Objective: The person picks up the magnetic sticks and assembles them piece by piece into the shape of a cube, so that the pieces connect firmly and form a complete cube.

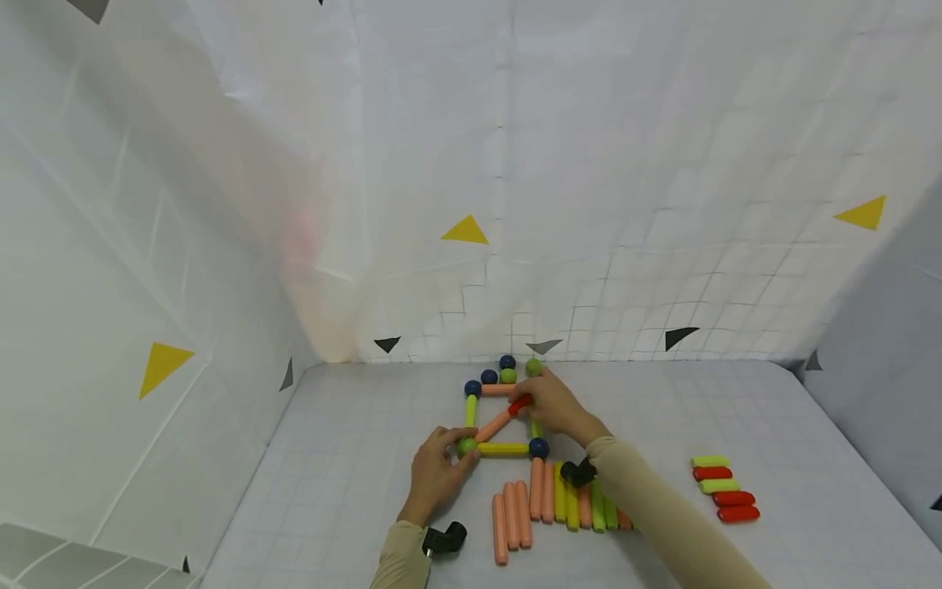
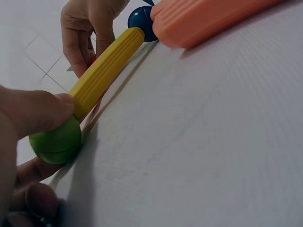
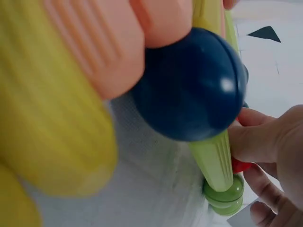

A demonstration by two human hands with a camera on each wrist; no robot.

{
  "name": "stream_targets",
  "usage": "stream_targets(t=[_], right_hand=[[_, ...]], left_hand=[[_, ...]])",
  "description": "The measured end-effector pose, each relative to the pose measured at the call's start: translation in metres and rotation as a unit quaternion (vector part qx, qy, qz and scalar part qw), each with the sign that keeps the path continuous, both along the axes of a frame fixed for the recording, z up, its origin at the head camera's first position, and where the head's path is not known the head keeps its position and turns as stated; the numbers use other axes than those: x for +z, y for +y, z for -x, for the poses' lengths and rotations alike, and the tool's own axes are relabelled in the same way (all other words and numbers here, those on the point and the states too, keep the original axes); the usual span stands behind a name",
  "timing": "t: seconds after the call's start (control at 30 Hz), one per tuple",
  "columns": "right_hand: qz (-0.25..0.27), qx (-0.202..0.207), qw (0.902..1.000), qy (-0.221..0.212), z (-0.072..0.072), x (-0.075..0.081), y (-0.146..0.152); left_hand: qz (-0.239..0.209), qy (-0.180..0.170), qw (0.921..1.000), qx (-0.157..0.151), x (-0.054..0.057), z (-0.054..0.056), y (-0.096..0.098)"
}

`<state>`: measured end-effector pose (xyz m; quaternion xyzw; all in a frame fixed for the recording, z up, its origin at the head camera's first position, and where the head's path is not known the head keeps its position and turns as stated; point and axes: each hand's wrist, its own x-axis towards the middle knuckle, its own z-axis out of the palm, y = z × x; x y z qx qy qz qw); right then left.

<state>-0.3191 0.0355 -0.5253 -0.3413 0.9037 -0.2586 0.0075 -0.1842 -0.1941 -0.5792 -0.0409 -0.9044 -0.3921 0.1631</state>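
Note:
A four-sided frame of rods and balls lies on the table in the head view. My left hand (image 1: 436, 473) pinches the green ball (image 1: 467, 447) at its near left corner. From that ball a yellow rod (image 1: 504, 449) runs to a blue ball (image 1: 539, 447), and a light green rod (image 1: 471, 411) to another blue ball (image 1: 473, 388). Inside the frame a salmon rod (image 1: 493, 427) slants up from the green ball. Its far end meets a short red rod (image 1: 520, 403), held by my right hand (image 1: 557, 402). That hand partly hides the far right corner.
Loose blue balls (image 1: 489, 376) and a green ball (image 1: 509, 375) sit behind the frame. Several salmon rods (image 1: 511, 515), yellow rods (image 1: 567, 495) and light green rods lie in front, partly under my right sleeve. Short red rods (image 1: 736, 498) and light green rods lie at right.

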Motion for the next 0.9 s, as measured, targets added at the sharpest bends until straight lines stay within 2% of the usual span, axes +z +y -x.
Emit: stream_targets(t=[0.33, 0.57, 0.77, 0.9], right_hand=[[-0.05, 0.008, 0.9964, 0.068, 0.0006, -0.0021, -0.0094], [-0.045, 0.0, 0.9986, 0.029, 0.0009, -0.0054, -0.0093], [-0.028, 0.038, 0.9985, 0.029, 0.0002, -0.0037, -0.0096], [-0.033, 0.046, 0.9981, 0.024, -0.0016, -0.0034, -0.0106]], left_hand=[[0.004, 0.006, 1.0, 0.001, 0.0018, 0.0003, 0.0012], [0.007, 0.009, 0.9999, -0.004, 0.0029, 0.0017, 0.0011], [0.004, 0.019, 0.9998, 0.0, 0.0012, 0.0026, -0.0007], [0.003, 0.013, 0.9999, 0.001, -0.0013, 0.0021, -0.0008]])
